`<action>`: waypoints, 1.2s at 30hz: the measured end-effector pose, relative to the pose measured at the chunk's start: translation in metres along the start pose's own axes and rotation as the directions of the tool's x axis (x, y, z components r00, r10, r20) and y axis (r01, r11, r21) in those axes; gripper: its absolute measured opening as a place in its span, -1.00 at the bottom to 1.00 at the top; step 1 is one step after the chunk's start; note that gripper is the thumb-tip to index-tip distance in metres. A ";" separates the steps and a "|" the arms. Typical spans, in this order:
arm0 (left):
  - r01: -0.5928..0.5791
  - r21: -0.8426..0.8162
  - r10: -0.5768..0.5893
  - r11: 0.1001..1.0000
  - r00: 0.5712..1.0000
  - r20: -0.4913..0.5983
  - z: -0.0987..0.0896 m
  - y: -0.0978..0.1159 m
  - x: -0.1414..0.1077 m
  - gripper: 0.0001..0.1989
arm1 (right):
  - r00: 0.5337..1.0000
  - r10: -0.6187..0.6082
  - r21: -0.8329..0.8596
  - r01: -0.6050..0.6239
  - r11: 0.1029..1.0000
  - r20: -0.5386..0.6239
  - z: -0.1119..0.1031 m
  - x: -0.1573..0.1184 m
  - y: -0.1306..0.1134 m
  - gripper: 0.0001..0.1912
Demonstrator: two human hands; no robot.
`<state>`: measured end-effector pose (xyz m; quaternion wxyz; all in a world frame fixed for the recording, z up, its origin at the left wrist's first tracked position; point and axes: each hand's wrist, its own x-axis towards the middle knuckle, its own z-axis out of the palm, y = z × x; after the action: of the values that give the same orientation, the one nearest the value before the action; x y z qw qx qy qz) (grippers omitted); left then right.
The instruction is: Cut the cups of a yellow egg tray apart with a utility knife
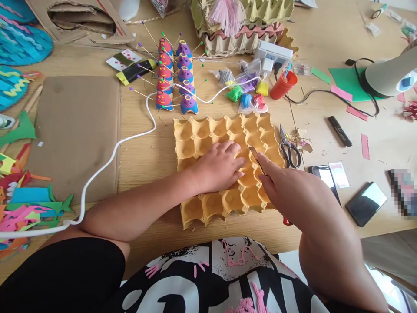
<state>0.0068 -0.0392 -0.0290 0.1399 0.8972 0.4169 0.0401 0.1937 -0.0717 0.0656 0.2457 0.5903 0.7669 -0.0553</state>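
Note:
A yellow cardboard egg tray (192, 211) lies on the table in front of me. My left hand (220, 165) rests on its middle, with bent fingers and thumb gripping the ridges between the cups. In my right hand (276, 178) is a knife (255, 154), its narrow blade pointing away from me and touching the tray to the right of my left hand. My right fingers are wrapped round the handle, most of which is hidden. Close to the tray's right edge lie dark-handled scissors (288, 150).
A white cable (114, 152) crosses the table from the left to a power strip (273, 52). Painted egg-cup figures (164, 78) with pins stand beyond the tray. Bags of coloured clay (246, 100), a red cup (283, 84), phones (366, 203) and a cardboard sheet (78, 134) surround it.

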 end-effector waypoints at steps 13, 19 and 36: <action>-0.003 0.009 0.003 1.000 1.000 0.005 -0.003 0.001 -0.001 -0.68 | 1.000 0.011 0.013 -0.011 1.000 -0.003 0.001 0.006 -0.007 -0.34; -0.011 0.018 0.011 1.000 1.000 -0.002 -0.003 0.001 -0.001 -0.70 | 0.999 0.024 -0.018 -0.025 1.000 -0.034 0.007 0.015 -0.014 -0.33; -0.004 0.025 0.005 1.000 1.000 -0.008 -0.001 0.001 -0.001 -0.70 | 0.999 0.023 -0.013 -0.024 1.000 -0.048 0.008 0.030 -0.019 -0.31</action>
<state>0.0067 -0.0404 -0.0274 0.1270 0.8996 0.4159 0.0390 0.1733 -0.0538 0.0415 0.2318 0.5989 0.7658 -0.0331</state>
